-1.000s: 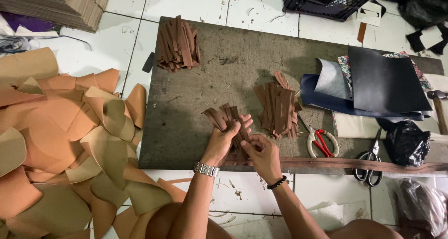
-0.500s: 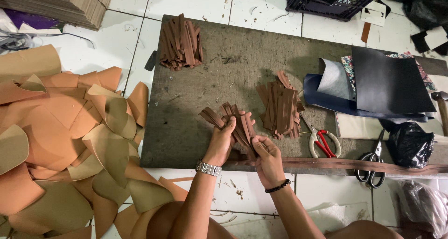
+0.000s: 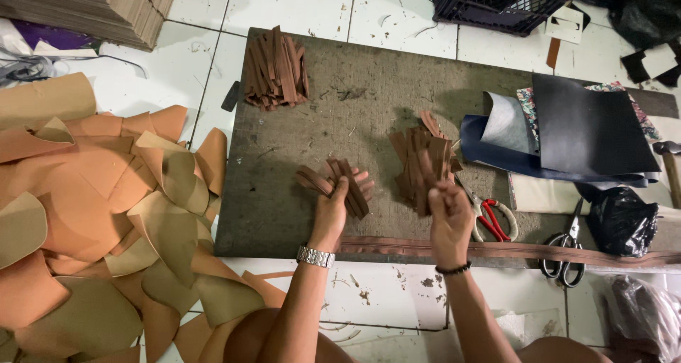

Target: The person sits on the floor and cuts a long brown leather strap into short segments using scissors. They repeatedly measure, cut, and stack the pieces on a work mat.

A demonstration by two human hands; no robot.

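— What has the left hand [image 3: 339,205] got?
— A fanned bundle of brown leather strips [image 3: 342,183], fingers closed around them, just above the grey mat [image 3: 284,171]

— And the right hand [image 3: 447,210]?
— Pinched shut on a single strip [image 3: 428,170], lifted in front of the loose strip pile [image 3: 415,161] beside it

— What lies around them?
— Red-handled scissors [image 3: 489,218] just right of that hand, black scissors [image 3: 567,246] further right, a second strip stack [image 3: 277,69] at the mat's far corner, tan leather offcuts [image 3: 92,214] heaped on the floor at left
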